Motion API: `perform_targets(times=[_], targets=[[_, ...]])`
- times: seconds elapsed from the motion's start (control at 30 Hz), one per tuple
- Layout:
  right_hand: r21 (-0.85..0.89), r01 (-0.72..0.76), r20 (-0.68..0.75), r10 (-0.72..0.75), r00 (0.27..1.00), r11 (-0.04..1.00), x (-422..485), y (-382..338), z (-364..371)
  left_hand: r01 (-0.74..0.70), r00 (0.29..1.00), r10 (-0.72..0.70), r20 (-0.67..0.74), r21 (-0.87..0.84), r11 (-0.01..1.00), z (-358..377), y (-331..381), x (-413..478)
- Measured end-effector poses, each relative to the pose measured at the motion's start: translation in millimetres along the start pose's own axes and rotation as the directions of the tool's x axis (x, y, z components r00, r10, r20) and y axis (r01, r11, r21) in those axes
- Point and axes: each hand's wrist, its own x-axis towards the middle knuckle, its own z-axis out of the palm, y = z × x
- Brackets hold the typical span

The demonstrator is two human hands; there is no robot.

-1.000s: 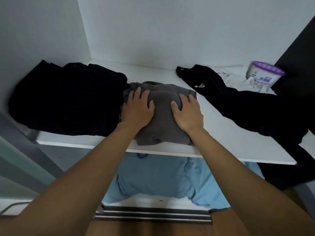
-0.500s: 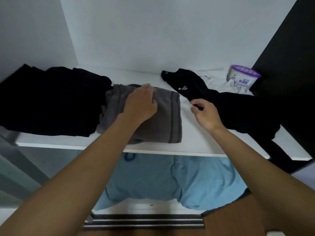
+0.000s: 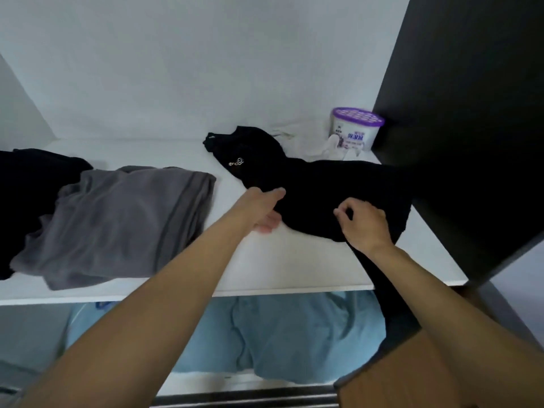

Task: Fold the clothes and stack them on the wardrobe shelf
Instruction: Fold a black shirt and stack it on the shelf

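Observation:
A folded grey garment (image 3: 123, 222) lies on the white wardrobe shelf (image 3: 282, 266), next to a pile of black clothes (image 3: 32, 184) at the far left. An unfolded black garment (image 3: 318, 187) with a small white logo sprawls across the right half of the shelf, one part hanging over the front edge. My left hand (image 3: 265, 209) grips its left edge, thumb on top and fingers under the cloth. My right hand (image 3: 363, 226) pinches the cloth nearer the front edge.
A white tub with a purple lid (image 3: 354, 129) stands at the back right beside crumpled white cloth (image 3: 312, 142). A dark wardrobe panel (image 3: 471, 113) closes the right side. Light blue fabric (image 3: 279, 334) lies on the level below the shelf.
My left hand left the grey garment and moved right onto the black garment's edge. My right hand shifted further right and took hold of the black cloth. The view turned right.

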Motion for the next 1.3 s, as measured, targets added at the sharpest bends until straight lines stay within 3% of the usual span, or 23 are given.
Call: perform_targets(times=[0.1, 0.2, 0.37, 0.5, 0.6, 0.7, 0.77, 0.87, 0.93, 1.0, 1.07, 1.2, 1.3], targets=[[0.144, 0.084, 0.067, -0.095, 0.993, 0.986, -11, 4, 4, 0.088, 0.994, -0.104, -0.03, -0.339, 0.937, 22, 13, 11], [0.222, 0.201, 0.148, -0.237, 0.96, 0.954, -31, -3, 6, 0.013, 0.978, -0.123, -0.168, -0.542, 0.84, 44, 26, 21], [0.306, 0.311, 0.225, -0.386, 0.895, 0.9, -76, -22, 2, -0.099, 0.919, -0.148, -0.364, -0.58, 0.809, 65, 22, 15], [0.396, 0.224, 0.349, -0.372, 0.86, 0.89, -103, -22, -16, -0.148, 0.931, -0.11, -0.347, -0.637, 0.756, 54, 2, -7], [0.511, 0.052, 0.386, -0.283, 0.878, 0.858, -112, -22, -33, -0.232, 0.949, 0.046, -0.313, -0.587, 0.775, 38, -10, -37], [0.719, -0.164, 0.196, 0.029, 0.98, 0.675, -105, -28, -47, -0.318, 0.936, 0.205, -0.286, -0.437, 0.841, 19, -21, -80], [0.772, -0.316, 0.227, 0.224, 0.948, 0.551, -101, -38, -52, -0.349, 0.93, 0.274, -0.244, -0.352, 0.869, 8, -34, -111], [0.708, -0.531, 0.412, 0.338, 0.846, 0.467, -110, -59, -50, -0.398, 0.916, 0.366, -0.165, -0.246, 0.884, -4, -63, -160], [0.647, -0.573, 0.457, 0.346, 0.82, 0.503, -123, -80, -47, -0.442, 0.897, 0.426, -0.12, -0.195, 0.876, -10, -87, -190], [0.562, -0.559, 0.491, 0.297, 0.819, 0.61, -143, -105, -41, -0.467, 0.884, 0.462, -0.077, -0.214, 0.858, -16, -114, -219], [0.499, -0.58, 0.602, 0.224, 0.766, 0.644, -173, -129, -31, -0.51, 0.859, 0.507, -0.066, -0.185, 0.84, -25, -140, -247], [0.486, -0.724, 0.839, -0.029, 0.543, 0.489, -260, -158, 4, -0.608, 0.793, 0.61, 0.017, -0.06, 0.792, -40, -195, -295], [0.49, -0.78, 0.827, 0.076, 0.557, 0.389, -320, -167, 34, -0.618, 0.786, 0.617, 0.042, 0.027, 0.786, -42, -245, -319]])
